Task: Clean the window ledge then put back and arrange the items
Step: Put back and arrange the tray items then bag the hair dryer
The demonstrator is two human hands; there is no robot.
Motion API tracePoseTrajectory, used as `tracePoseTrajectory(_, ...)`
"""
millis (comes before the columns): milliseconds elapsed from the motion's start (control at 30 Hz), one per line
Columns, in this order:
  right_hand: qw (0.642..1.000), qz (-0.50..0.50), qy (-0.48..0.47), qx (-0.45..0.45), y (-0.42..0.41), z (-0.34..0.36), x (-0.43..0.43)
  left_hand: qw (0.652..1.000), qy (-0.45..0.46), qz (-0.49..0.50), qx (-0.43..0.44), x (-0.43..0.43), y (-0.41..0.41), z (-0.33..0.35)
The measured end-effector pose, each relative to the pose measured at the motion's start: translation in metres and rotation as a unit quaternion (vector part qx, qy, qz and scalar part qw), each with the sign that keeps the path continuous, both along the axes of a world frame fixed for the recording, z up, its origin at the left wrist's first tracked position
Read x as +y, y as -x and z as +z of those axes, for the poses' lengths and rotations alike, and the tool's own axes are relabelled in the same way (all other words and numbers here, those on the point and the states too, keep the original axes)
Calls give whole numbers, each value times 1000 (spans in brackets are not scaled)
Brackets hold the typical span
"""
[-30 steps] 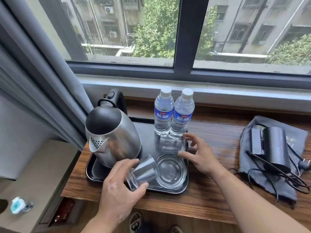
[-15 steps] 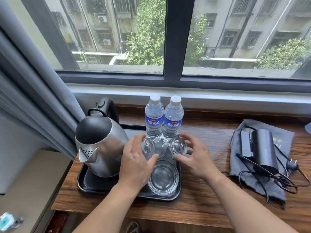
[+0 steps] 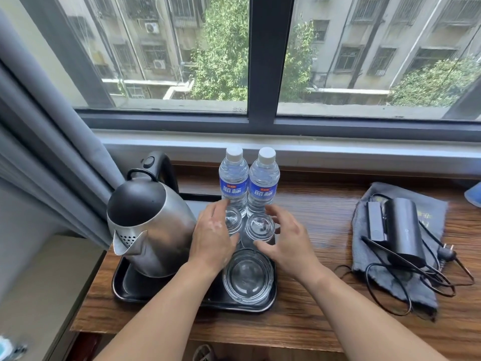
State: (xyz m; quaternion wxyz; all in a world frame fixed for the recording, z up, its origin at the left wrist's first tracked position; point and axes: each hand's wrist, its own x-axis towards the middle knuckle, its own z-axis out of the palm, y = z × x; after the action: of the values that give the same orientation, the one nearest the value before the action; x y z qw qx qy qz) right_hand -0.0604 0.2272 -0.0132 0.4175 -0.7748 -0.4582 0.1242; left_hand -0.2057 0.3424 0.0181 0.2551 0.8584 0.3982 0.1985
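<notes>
A black tray [image 3: 122,290] sits on the wooden ledge [image 3: 317,220]. On it stand a steel kettle [image 3: 153,230], two water bottles [image 3: 233,183] [image 3: 263,183] and a glass ashtray [image 3: 248,276]. Two small glasses stand side by side in front of the bottles. My left hand [image 3: 212,238] lies with fairly straight fingers against the left glass [image 3: 233,220] and hides its left side. My right hand [image 3: 289,241] arches loosely around the right glass [image 3: 260,227], with a gap between fingers and glass.
A black hair dryer [image 3: 400,225] with a tangled cord lies on a grey cloth bag [image 3: 364,259] at the right. A grey curtain [image 3: 52,152] hangs at the left beside the kettle. Something blue [image 3: 475,195] shows at the right edge.
One second ago my left hand carried a tilted glass near the ashtray. Both glasses now stand in front of the bottles, and both hands have loosened their grip.
</notes>
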Motion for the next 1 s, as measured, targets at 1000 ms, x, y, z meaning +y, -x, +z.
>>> tracePoseTrajectory(1000,992,-45,20,120,5,-27,-9,934,280,135,-173,-23,15,-34)
